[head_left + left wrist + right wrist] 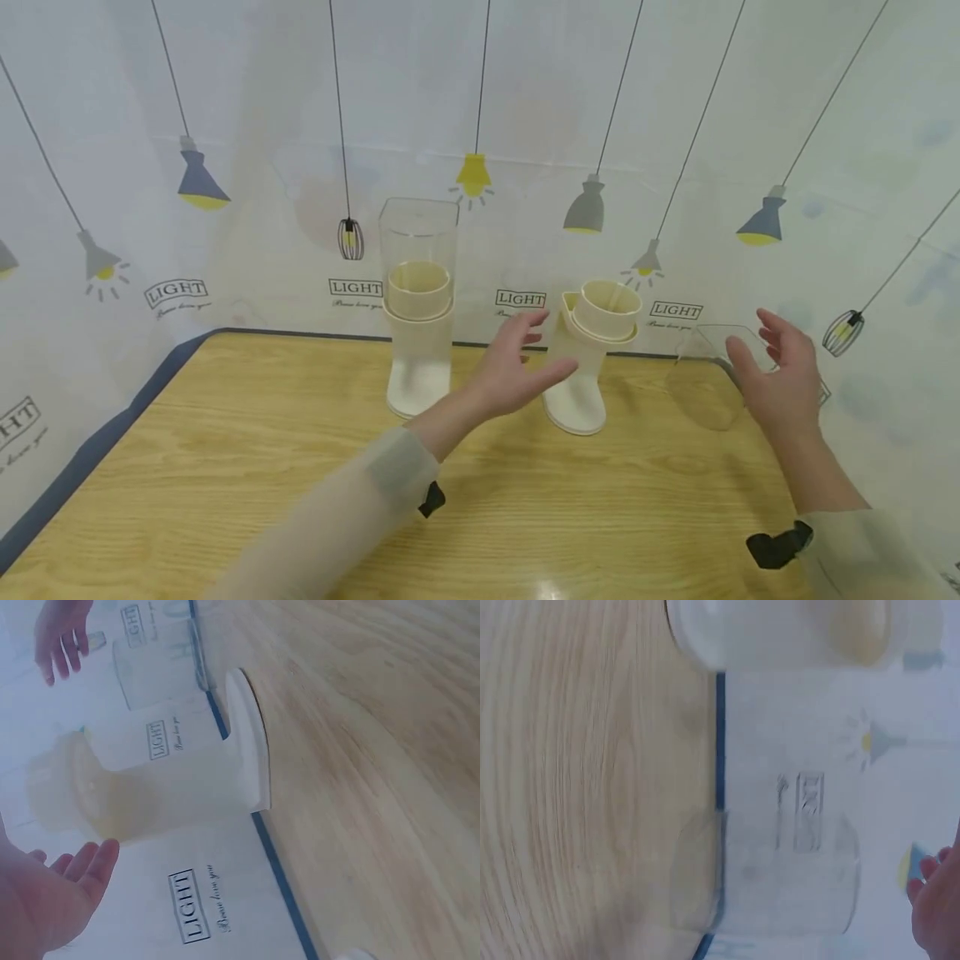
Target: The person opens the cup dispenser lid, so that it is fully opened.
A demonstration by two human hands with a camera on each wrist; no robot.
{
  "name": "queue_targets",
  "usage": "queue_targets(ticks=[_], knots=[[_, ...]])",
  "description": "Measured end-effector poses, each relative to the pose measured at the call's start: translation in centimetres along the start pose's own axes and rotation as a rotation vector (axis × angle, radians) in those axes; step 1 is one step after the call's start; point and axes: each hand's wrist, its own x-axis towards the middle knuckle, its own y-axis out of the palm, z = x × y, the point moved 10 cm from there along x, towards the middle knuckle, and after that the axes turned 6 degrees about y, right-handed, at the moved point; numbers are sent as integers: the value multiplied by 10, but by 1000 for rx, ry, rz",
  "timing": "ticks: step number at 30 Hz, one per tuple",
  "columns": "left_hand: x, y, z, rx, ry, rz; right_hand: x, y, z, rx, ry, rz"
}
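Two cream plastic stands, each with a round collar on top, are on the wooden table. The left stand point(420, 367) carries a clear container point(418, 229) above its collar. On the right stand point(581, 387) the collar point(609, 310) has nothing over it. My left hand point(517, 367) is beside this right stand, fingers spread and apart from its collar in the left wrist view. A second clear container point(708, 379) stands on the table to the right. Close by it is my right hand point(783, 375), with fingers loosely bent and nothing held.
A white sheet point(262, 233) printed with hanging lamps and LIGHT labels rises behind the wooden table point(247, 467). Dark blue edging point(97, 462) runs along the table's left and back sides.
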Motion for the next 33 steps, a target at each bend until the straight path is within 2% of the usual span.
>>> queue_targets(ticks=[4,7,12,19,22,26,33], knots=[[-25,-13,-13,-25,49,30,-28,9,35,13,-104,59],[-46,-27,-20,-31,69,33,-50,17,58,83,-193,100],[-76,-53,-22,-29,104,9,-81,30,96,149,-344,179],[-103,-84,-17,7,128,-17,-114,54,137,162,-517,249],[-113,-98,-15,34,131,-32,-123,68,151,155,-547,289],[-122,-122,-13,65,132,-63,-129,87,166,113,-541,344],[-126,-165,-2,120,87,-134,-131,112,200,69,-529,437]])
